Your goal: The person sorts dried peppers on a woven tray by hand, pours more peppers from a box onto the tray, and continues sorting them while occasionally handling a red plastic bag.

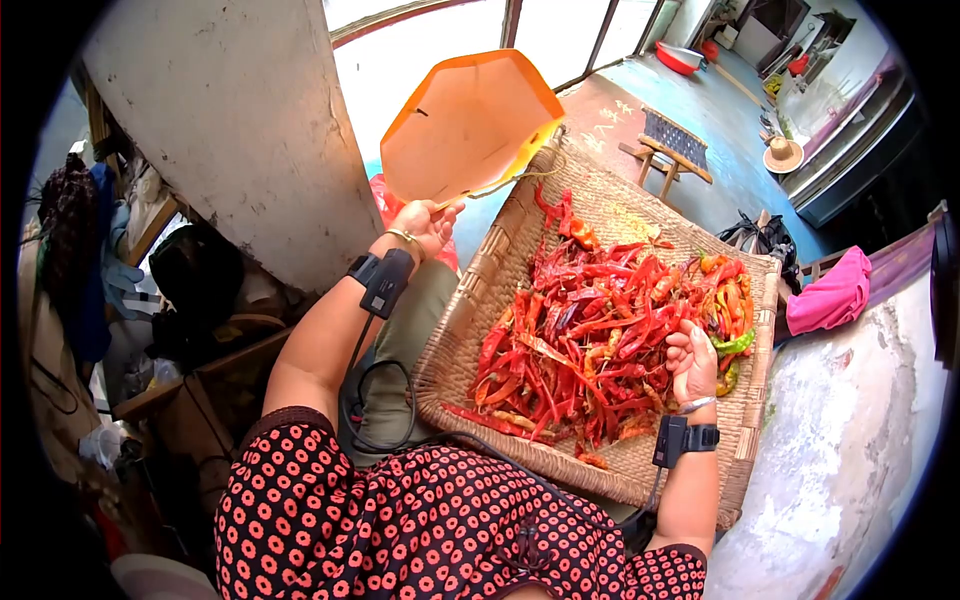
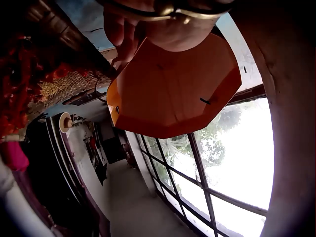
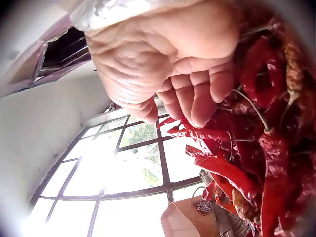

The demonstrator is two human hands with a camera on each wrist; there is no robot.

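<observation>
An orange, many-sided plastic piece with raised edges (image 1: 470,130) is held up by its lower edge in my left hand (image 1: 425,228), above the far left corner of a woven basket (image 1: 465,345). In the left wrist view the same orange piece (image 2: 173,94) hangs beyond my left hand (image 2: 180,32); the palm hides part of the grip. Red chili peppers (image 1: 580,330) fill much of the basket. My right hand (image 1: 692,362) is over their right side, palm up, fingers loosely bent. The right wrist view shows nothing in this hand (image 3: 168,64), close beside red peppers (image 3: 227,170).
A low stool (image 1: 672,145) stands beyond the basket. Pink cloth (image 1: 830,292) lies to the right, near a whitewashed surface (image 1: 840,430). A pale panel (image 1: 230,120) and cluttered shelving are on the left. Farther off are a straw hat (image 1: 783,155) and a red basin (image 1: 678,60).
</observation>
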